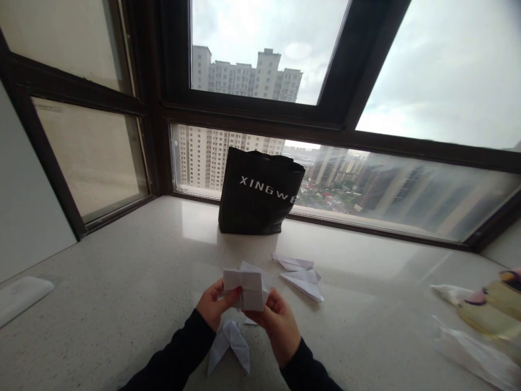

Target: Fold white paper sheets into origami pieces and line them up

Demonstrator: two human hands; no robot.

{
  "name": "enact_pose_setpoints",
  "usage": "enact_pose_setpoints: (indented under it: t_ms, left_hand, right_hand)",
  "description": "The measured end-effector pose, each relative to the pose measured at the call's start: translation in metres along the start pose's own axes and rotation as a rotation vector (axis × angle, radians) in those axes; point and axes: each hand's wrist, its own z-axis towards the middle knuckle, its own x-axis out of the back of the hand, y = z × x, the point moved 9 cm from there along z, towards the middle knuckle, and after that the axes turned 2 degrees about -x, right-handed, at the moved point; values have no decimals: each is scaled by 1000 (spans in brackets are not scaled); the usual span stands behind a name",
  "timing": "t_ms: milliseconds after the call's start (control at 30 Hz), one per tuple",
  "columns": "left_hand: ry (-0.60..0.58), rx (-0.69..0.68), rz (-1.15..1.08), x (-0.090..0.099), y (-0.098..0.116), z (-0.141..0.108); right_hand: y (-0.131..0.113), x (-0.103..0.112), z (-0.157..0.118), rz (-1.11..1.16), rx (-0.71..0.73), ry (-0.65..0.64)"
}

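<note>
A piece of folded white paper with square flaps is held up above the sill between both hands. My left hand pinches its left side, the thumb lying across the front. On the lower right, my right hand grips the paper's edge between thumb and fingers. Below my hands, a folded paper figure with two pointed legs lies on the surface. Beyond my right hand rest folded paper planes. A small bit of white paper, partly hidden, shows under the held piece.
A black bag with white lettering stands upright by the window on the pale speckled sill. At the right edge are clear plastic packaging and a yellowish item. A white object lies at the far left. Dark-framed windows surround the sill.
</note>
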Motion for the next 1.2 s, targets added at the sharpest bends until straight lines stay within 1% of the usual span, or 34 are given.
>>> enact_pose_setpoints:
  t_ms: [100,233,333,400,500,567,633,700,767,833,900,967,1100,1167,1200]
  left_hand:
    - [-24,-11,9,-6,2,-3]
    - [-29,-11,8,-10,5,-6]
    - [-19,-12,2,-10,8,-8]
    - [-11,-17,2,-11,10,-10]
    - [-29,-25,6,-15,11,-14]
    - [-69,-35,15,-22,8,-18]
    - [-124,-32,28,-32,2,-25]
    - [-187,-2,65,-45,-6,-32]
    - [-256,27,142,-58,-11,-41]
    - [-337,9,236,-71,-9,-50]
    - [-416,-35,324,-82,-5,-57]
    - [-473,-64,415,-89,-5,-63]
    - [-518,-80,587,-92,-10,-65]
    - [-531,-107,638,-94,-9,-64]
    - [-536,-125,651,-96,-7,-64]
  right_hand:
    - [1,-7,-1,-70,-3,-51]
    - [-8,-14,-4,-126,-2,-86]
    - [-19,-13,-8,-152,62,-111]
    - [-26,-12,-12,-185,106,-162]
    - [-33,-6,-20,-198,122,-209]
    - [-40,-1,-27,-242,124,-214]
    - [-47,3,-34,-362,134,-211]
    - [-54,10,-41,-527,162,-169]
    - [-63,20,-49,-696,205,-95]
    - [-70,27,-58,-855,248,-63]
    - [-73,32,-67,-961,278,-61]
    - [-71,37,-74,-1009,288,-75]
    - [-50,45,-79,-1061,235,-126]
    - [-46,48,-80,-1077,234,-115]
    - [-48,48,-81,-1075,251,-96]
